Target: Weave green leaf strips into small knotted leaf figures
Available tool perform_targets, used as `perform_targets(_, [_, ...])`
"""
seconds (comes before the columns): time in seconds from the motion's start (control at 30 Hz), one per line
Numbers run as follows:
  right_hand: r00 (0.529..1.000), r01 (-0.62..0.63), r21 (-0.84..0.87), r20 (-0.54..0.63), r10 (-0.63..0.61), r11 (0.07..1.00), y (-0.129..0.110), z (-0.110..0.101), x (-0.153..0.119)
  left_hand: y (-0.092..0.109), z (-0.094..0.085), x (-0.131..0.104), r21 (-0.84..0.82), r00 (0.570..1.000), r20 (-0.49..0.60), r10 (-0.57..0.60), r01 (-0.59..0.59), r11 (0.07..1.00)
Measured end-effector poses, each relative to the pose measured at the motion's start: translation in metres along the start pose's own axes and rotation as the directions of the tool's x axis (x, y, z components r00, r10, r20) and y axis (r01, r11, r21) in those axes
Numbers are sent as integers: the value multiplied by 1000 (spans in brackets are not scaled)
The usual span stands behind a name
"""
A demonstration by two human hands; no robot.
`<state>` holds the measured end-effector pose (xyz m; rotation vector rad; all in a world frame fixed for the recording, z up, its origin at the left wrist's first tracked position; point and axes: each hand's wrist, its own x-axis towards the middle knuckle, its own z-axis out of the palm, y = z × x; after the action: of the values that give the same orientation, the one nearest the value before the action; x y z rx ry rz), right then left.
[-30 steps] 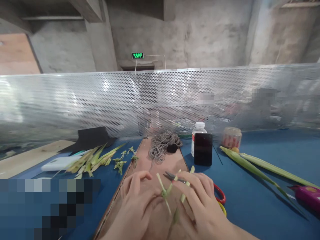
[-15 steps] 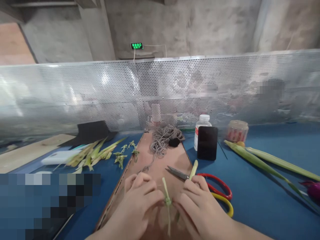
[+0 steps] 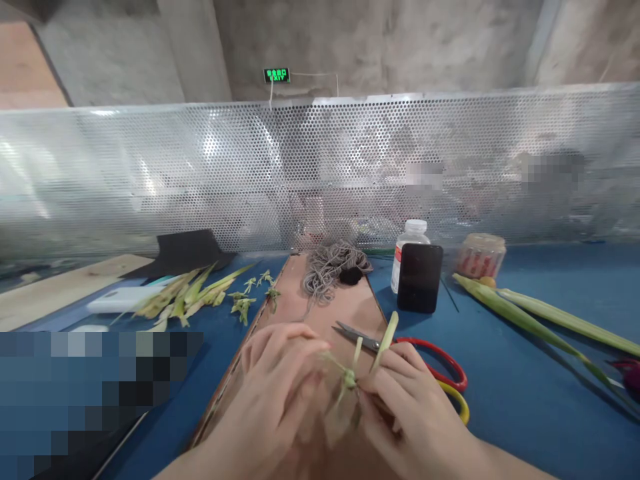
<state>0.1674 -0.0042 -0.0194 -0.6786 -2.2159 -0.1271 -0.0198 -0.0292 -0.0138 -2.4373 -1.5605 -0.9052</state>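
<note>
Possibly the knot [image 3: 349, 379], above the board [image 3: 285, 303] toward the near edge of the counter [image 3: 530, 413], could tear if tugged: the right hand [image 3: 407, 390] pinches a strip [image 3: 388, 337] beside it; whether the left hand [image 3: 280, 383] grips anything is too blurred to tell. Scissors [image 3: 370, 343] obstruct just beyond, risking nicks. Yarn [image 3: 330, 267] lies toward the far edge.

Looks like a workshop, given the bare concrete wall [image 3: 300, 40], lit exit sign [image 3: 277, 75], metal screen [image 3: 340, 153], blue desk [image 3: 510, 413] and yarn [image 3: 325, 270].
</note>
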Motion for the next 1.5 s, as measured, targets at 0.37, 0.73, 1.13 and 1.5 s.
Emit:
perform_targets(0.37, [999,-10,48,36,9,999,-6,-6,3,3,7,-3,85,1000,-2,10,-10,996])
perform_targets(0.73, [1000,18,-102,-1,-19,995,4,-6,1,2,3,-6,88,983,-84,164,-157,984])
perform_targets(1.13, [997,47,-35,-61,-49,998,6,-11,-3,4,-9,-5,125,977,-6,213,-210,970])
perform_targets(1.5, [986,124,-88,-105,-133,988,6,-17,-6,11,-16,-7,140,981,-25,194,-188,972])
